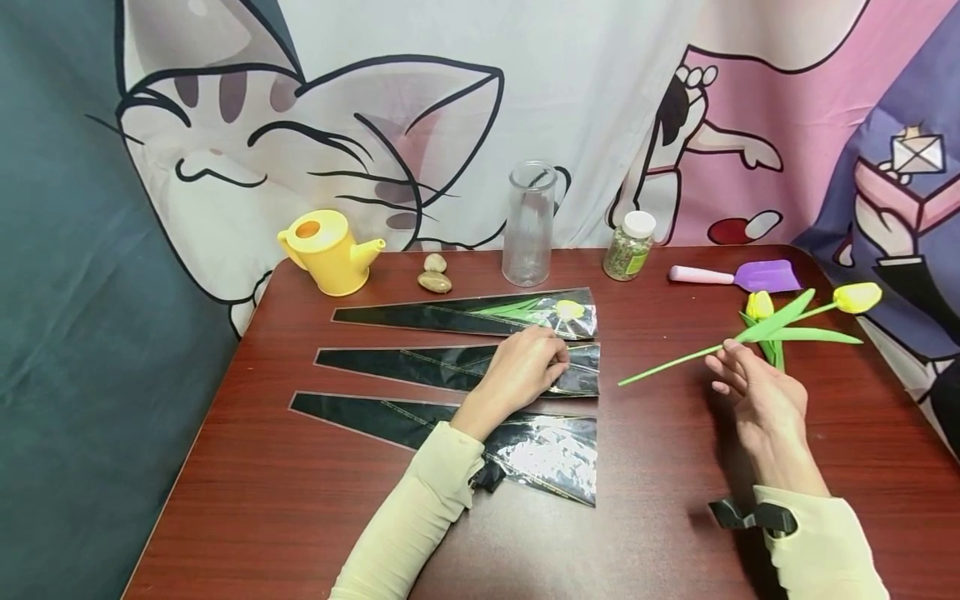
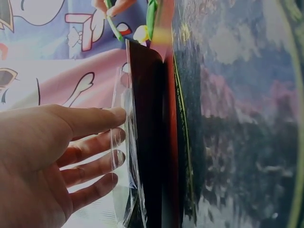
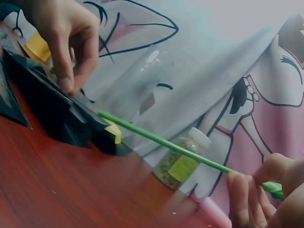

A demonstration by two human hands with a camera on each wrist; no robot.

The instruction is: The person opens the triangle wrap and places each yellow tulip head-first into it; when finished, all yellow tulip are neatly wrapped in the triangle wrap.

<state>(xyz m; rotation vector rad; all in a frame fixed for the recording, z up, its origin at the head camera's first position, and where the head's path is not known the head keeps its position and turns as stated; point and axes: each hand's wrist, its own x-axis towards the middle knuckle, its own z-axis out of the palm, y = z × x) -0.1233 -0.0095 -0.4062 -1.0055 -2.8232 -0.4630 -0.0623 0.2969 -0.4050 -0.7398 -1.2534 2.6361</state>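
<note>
My right hand [image 1: 768, 408] pinches the green stem of an artificial yellow tulip [image 1: 857, 297], its bloom pointing right and its bare stem end pointing left. My left hand [image 1: 522, 367] is at the middle black-backed flower sleeve [image 1: 420, 364]; in the left wrist view its thumb and fingers pinch the sleeve's clear film [image 2: 121, 156], which stands away from the black back. Behind it, the far sleeve [image 1: 390, 315] has a yellow tulip [image 1: 569, 310] inside. The near sleeve [image 1: 555, 454] lies flat under the left forearm. Another yellow tulip [image 1: 760, 306] lies beyond the right hand, partly covered by the held one.
Along the back edge stand a yellow watering can [image 1: 330, 254], two stones [image 1: 434, 282], a clear glass pitcher [image 1: 527, 229] and a white-capped jar [image 1: 630, 246] of green bits. A purple toy shovel [image 1: 767, 276] lies at the back right. A printed curtain [image 1: 600, 100] hangs behind the table.
</note>
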